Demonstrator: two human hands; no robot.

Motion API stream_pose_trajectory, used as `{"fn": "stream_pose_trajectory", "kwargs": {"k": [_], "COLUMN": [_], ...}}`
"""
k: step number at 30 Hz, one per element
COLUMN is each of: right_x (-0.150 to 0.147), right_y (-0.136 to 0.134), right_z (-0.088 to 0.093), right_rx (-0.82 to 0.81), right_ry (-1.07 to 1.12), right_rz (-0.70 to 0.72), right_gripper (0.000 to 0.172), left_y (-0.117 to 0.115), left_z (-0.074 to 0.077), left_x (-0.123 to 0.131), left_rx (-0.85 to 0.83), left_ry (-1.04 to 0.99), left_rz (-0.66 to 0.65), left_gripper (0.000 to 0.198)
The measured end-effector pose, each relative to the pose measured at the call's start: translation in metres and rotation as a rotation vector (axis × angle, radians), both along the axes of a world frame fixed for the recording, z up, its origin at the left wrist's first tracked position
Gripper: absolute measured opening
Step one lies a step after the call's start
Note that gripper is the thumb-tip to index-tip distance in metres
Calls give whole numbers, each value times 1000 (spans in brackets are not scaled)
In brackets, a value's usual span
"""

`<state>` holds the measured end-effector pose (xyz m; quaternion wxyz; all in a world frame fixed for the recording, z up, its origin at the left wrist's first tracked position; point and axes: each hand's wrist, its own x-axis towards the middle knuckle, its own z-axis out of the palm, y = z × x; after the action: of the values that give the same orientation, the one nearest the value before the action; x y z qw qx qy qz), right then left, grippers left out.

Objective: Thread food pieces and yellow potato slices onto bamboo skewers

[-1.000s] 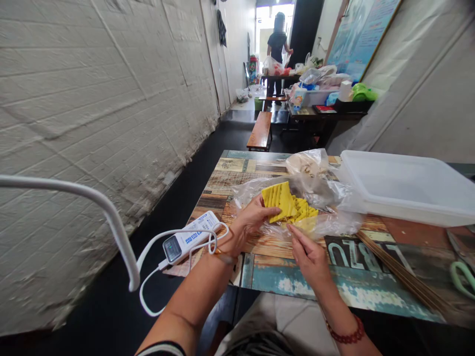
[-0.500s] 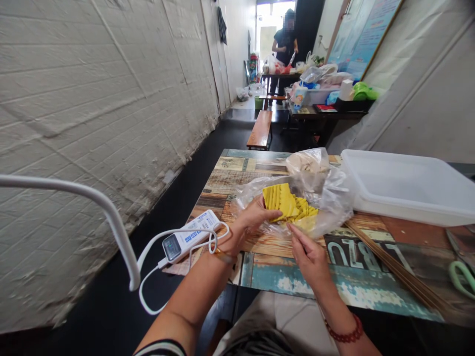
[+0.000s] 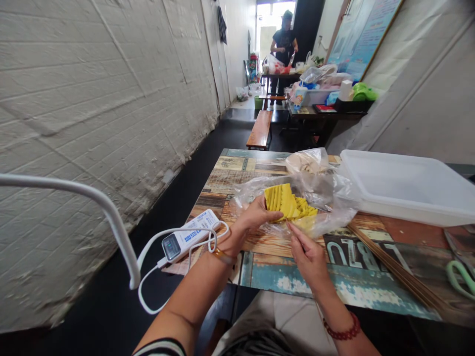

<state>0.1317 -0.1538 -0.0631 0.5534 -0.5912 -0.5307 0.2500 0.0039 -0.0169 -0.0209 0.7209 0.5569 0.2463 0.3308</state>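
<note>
Over table (image 3: 269, 269), left hand (image 3: 259, 213) thumb-clamps yellow slab (image 3: 280, 199); slanted right hand (image 3: 309, 258) pinches stick (image 3: 287, 223).

Looks like a small shop or simple eatery; hard to tell which. Long and narrow, with a white brick-patterned wall (image 3: 111, 123), a large blue poster (image 3: 365, 37) and a bright doorway (image 3: 265, 15). Furnished with a plank-patterned front counter (image 3: 222, 180), a low wooden bench (image 3: 260, 128) and a farther counter (image 3: 315, 115) heaped with plastic bags (image 3: 311, 75).
</note>
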Motion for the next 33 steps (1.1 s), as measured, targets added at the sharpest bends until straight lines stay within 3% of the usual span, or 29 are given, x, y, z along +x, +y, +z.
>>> {"fn": "stream_pose_trajectory", "kwargs": {"k": [10,15,22,33], "right_x": [-3,-4,-3,-3], "right_y": [3,4,4,5], "right_z": [-2,2,2,-6], "right_rx": [-35,-63,-79,-16], "right_ry": [-54,-80,-86,-58], "right_rz": [-10,-48,-50,-12], "right_gripper": [39,39,38,40], "left_y": [-4,-7,-8,-5], "left_z": [0,1,-2,-1], "left_x": [3,4,5,3], "left_rx": [8,42,-11,57], "left_ry": [10,66,23,-9], "left_rz": [3,84,27,-28], "left_gripper": [54,52,53,49]}}
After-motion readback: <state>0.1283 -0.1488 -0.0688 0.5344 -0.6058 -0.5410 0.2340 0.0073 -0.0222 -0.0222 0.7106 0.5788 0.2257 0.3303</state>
